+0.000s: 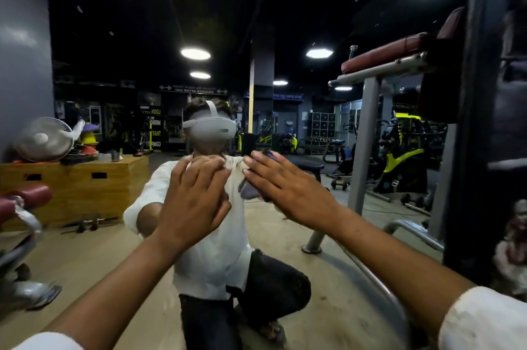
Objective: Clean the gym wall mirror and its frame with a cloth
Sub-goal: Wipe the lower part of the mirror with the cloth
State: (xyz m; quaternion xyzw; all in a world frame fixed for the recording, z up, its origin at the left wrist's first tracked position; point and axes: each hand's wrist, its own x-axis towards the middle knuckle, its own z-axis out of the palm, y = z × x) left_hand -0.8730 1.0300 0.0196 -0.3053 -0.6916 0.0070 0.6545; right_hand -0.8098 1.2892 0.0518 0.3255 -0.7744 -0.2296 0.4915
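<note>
The wall mirror (119, 35) fills most of the view and reflects the gym and a kneeling person in a white shirt. Its dark vertical frame (476, 150) runs down the right side. My left hand (194, 201) lies flat against the glass at centre, fingers straight. My right hand (288, 189) presses a grey-purple cloth (248, 189) onto the glass just to the right of it, fingers extended. Most of the cloth is hidden under the palm; a fold shows at the thumb side and a bit above the fingertips.
A red-padded machine (25, 201) stands close at the lower left. In the reflection are a wooden box (74, 187) with a fan on it at left and a grey bench frame (365, 150) at right. A grey wall (22, 64) borders the mirror's left.
</note>
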